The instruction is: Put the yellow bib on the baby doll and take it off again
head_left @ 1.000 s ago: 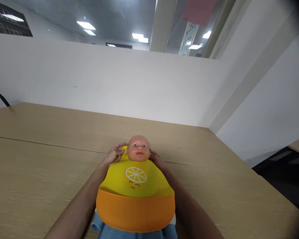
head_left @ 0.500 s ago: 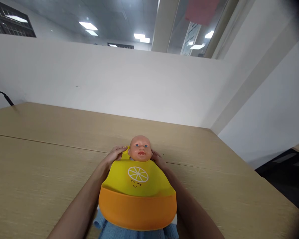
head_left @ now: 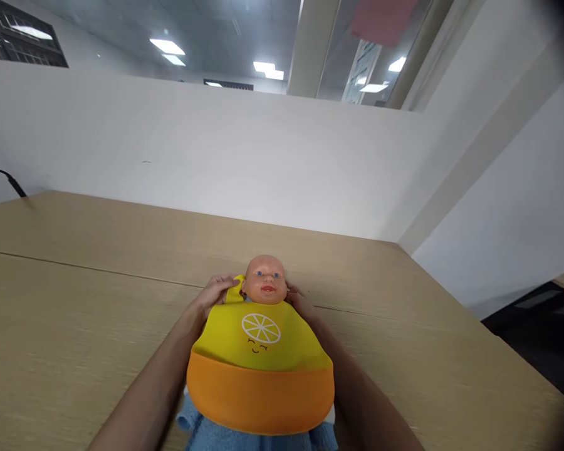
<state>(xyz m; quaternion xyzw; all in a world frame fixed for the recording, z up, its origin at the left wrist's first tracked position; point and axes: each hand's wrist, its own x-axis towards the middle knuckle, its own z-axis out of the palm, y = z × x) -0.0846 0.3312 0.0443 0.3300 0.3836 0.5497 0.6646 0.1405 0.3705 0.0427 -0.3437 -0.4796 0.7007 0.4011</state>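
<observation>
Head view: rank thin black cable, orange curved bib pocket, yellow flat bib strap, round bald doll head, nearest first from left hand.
1. Yellow strap: touching the left hand.
2. Doll head: right of the strap.
3. Orange pocket: lower, nearer the camera.
4. Black cable: far left, by the white wall.

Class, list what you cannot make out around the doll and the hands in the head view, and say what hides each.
In the head view:
1. What the right hand may hold: hidden by the doll's head.
2. Whether the yellow bib is fastened behind: hidden by that head.
3. The inside of the orange pocket: hidden by its front.
4. The lower blue clothing: cut off by the bottom edge.
</observation>
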